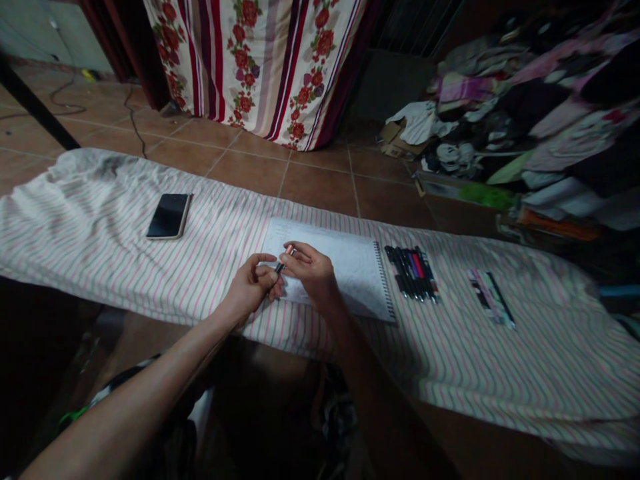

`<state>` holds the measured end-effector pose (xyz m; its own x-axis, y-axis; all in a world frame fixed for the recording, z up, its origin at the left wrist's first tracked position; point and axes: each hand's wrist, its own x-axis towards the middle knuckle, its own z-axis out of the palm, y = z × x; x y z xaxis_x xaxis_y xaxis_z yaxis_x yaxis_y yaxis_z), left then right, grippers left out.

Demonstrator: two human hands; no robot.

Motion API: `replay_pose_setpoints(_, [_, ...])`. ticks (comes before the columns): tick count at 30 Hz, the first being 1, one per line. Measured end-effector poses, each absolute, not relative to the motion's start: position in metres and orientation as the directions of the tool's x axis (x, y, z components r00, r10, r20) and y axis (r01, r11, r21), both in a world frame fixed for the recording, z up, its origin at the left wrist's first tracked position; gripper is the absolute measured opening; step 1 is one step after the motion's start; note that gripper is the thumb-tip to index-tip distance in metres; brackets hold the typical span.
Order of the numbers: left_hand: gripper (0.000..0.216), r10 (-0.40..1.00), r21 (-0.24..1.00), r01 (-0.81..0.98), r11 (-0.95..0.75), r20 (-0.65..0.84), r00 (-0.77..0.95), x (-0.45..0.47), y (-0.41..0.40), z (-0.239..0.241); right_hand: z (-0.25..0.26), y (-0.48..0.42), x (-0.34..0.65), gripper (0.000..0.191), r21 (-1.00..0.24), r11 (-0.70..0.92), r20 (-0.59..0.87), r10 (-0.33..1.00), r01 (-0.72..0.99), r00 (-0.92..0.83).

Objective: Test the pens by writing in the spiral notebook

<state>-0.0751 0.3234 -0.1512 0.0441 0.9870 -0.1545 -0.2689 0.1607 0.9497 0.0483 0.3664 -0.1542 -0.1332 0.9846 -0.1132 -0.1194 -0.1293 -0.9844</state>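
Observation:
Above a spiral-bound notebook [350, 267], both my hands meet around a small slim cylinder [289, 251], copper-pink at its upper end and dark at its lower end. Its exact kind is too small to make out. My left hand [253, 283] is closed on the dark end between thumb and fingers. At the copper-pink end, the fingertips of my right hand [311, 267] pinch it from the other side. The cylinder is tilted, and fingers cover part of it. Faint writing or drawing shows on the notebook's open white page, whose spiral lies along the right side.
Right of the notebook lie a row of pens [413, 273] and a smaller group of slim stationery [491, 299]. A phone [169, 216] rests on the left of the striped cloth [220, 227]. Beyond are a floral curtain [250, 67] and piled clothes [550, 120].

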Motion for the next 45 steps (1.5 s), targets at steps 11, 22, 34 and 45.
replay_pose_setpoints(11, [0.026, 0.982, 0.95, -0.248, 0.188, -0.177, 0.067, -0.074, 0.322, -0.147, -0.16, 0.371, 0.049, 0.033, -0.993, -0.092, -0.081, 0.988, -0.074, -0.13])
replay_pose_setpoints(22, [0.031, 0.98, 0.945, -0.262, 0.197, -0.183, 0.075, -0.079, 0.323, -0.146, -0.149, 0.371, 0.057, 0.037, -0.991, -0.088, -0.058, 0.959, -0.097, -0.276])
replay_pose_setpoints(34, [0.024, 0.976, 0.955, -0.213, 0.206, -0.185, 0.112, -0.08, 0.319, -0.147, -0.148, 0.374, 0.073, 0.037, -0.988, -0.131, -0.094, 0.933, -0.086, -0.346])
replay_pose_setpoints(45, [0.017, 0.972, 0.966, -0.153, 0.207, -0.184, 0.149, -0.079, 0.318, -0.143, -0.145, 0.371, 0.079, 0.03, -0.989, -0.118, -0.075, 0.924, -0.093, -0.375])
